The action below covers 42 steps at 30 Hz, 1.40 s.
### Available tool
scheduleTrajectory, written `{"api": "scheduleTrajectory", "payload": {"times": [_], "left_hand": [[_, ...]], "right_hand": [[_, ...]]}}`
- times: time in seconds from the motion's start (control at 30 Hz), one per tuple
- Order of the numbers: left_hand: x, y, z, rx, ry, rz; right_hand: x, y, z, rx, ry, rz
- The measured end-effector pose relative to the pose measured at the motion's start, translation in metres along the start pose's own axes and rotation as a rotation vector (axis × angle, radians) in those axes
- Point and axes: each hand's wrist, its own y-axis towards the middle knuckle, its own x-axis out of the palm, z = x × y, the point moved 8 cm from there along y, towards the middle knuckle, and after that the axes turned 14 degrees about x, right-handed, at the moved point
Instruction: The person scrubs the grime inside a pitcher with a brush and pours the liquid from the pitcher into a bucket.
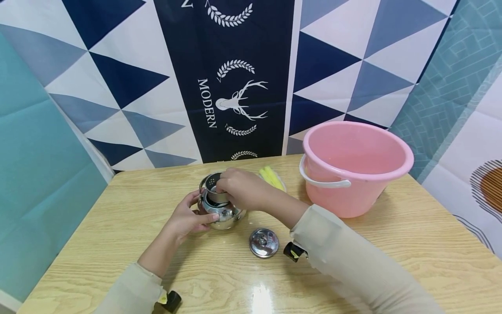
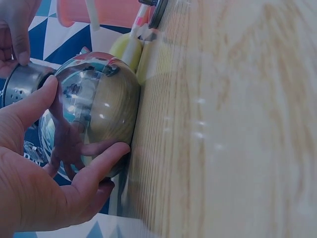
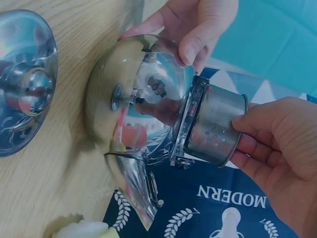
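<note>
A shiny round steel teapot [image 1: 227, 219] stands on the wooden table, its spout [image 3: 130, 186] showing in the right wrist view. My left hand [image 1: 193, 218] holds the pot's body from the left, thumb and fingers spread round it. In my right hand [image 1: 245, 188] is a perforated metal strainer [image 3: 218, 124], pinched at the rim between thumb and fingers. The strainer sits at the pot's mouth, its lower end at the opening and its perforated wall standing out above. The round lid [image 1: 264, 243] with a knob lies on the table to the pot's right.
A large pink bucket [image 1: 353, 196] with a white handle stands at the back right. Behind the right hand, yellow strips [image 1: 272, 179] lie on a white dish [image 1: 284, 188]. Patterned cloth [image 1: 243, 104] hangs along the table's back edge.
</note>
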Motion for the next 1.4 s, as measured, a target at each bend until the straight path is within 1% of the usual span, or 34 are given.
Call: {"api": "scheduleTrajectory", "payload": {"times": [0.23, 0.47, 0.57, 0.73, 0.83, 1.0, 1.23, 1.4], "left_hand": [[0.0, 0.0, -0.001, -0.005, 0.005, 0.019], [0.0, 0.001, -0.002, -0.001, 0.011, 0.017], [-0.001, 0.001, -0.003, -0.006, 0.009, 0.028], [0.0, 0.002, -0.003, 0.004, -0.003, 0.024], [0.001, 0.002, -0.002, 0.004, -0.005, 0.025], [0.001, 0.001, -0.003, -0.005, -0.015, 0.03], [0.001, 0.0, -0.002, 0.001, -0.024, 0.023], [0.002, 0.001, -0.004, -0.001, -0.027, 0.029]], "right_hand": [[-0.003, -0.014, 0.002, -0.043, 0.006, 0.057], [-0.008, -0.025, 0.001, -0.081, 0.011, 0.101], [-0.008, -0.031, 0.001, -0.082, 0.005, 0.102], [-0.008, -0.041, -0.001, -0.085, 0.006, 0.098], [-0.006, -0.048, -0.002, -0.103, -0.008, 0.105], [-0.003, -0.056, -0.005, -0.139, -0.04, 0.13], [0.0, -0.065, -0.01, -0.174, -0.048, 0.165], [0.001, -0.073, -0.013, -0.191, -0.059, 0.182]]}}
